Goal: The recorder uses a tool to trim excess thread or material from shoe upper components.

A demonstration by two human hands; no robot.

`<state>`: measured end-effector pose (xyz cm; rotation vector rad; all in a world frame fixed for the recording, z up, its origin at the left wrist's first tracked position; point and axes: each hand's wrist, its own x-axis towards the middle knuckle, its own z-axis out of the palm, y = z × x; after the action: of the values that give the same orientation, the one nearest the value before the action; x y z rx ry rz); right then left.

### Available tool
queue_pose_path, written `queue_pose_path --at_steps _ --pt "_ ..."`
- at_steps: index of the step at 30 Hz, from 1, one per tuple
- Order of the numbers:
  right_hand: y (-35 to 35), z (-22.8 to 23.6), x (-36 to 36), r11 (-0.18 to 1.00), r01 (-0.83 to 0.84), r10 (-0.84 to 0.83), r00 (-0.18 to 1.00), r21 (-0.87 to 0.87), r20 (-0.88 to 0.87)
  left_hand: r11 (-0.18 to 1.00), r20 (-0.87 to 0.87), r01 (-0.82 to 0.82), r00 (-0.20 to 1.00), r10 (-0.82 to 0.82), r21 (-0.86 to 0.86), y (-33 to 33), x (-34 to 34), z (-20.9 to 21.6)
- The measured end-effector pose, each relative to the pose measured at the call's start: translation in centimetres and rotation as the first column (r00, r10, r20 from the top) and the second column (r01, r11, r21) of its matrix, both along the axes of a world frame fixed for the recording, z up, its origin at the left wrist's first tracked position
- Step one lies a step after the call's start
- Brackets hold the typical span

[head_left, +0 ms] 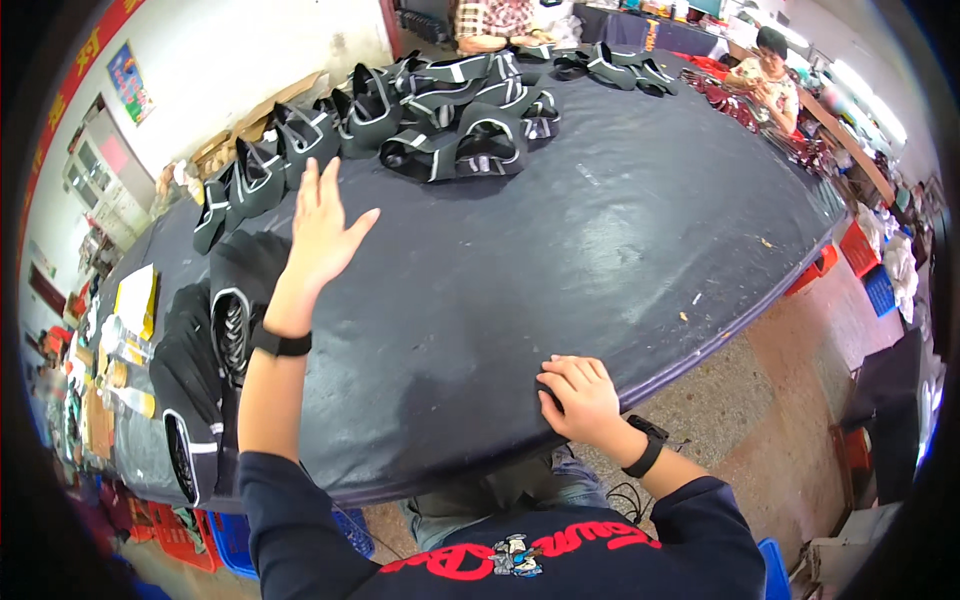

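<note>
My left hand [328, 225] is raised with its fingers stretched and the thumb apart, holding nothing. It is close to the pile of black shoe uppers [370, 115] with pale grey edging. At the table's near edge, my right hand [582, 402] has its fingers curled round a small dark thing [549, 399], mostly hidden by the fingers. Left of my left forearm lie two nested stacks of black uppers, one [245, 275] beside the wrist and another [185, 375] farther left.
A large table with a dark cover [600, 230] spreads before me. Bottles [130, 400] and a yellow packet [138, 300] stand at its left side. A co-worker [770, 80] sits at the far right by dark red pieces [735, 105]; another person [490, 25] is across the table.
</note>
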<state>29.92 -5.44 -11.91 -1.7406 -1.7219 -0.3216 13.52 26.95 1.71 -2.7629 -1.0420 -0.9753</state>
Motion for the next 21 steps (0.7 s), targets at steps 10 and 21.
queue_pose_path --at_steps 10,21 --pt "-0.5 -0.2 -0.4 0.998 0.042 -0.038 0.993 0.036 -0.108 0.91 0.236 0.312 0.939 -0.252 -0.273 13.5 14.7 -15.9" --pt "-0.8 -0.7 -0.5 0.996 0.02 -0.013 0.997 0.088 -0.082 0.7 0.368 0.577 0.814 -0.45 -0.421 13.1 14.3 -15.7"
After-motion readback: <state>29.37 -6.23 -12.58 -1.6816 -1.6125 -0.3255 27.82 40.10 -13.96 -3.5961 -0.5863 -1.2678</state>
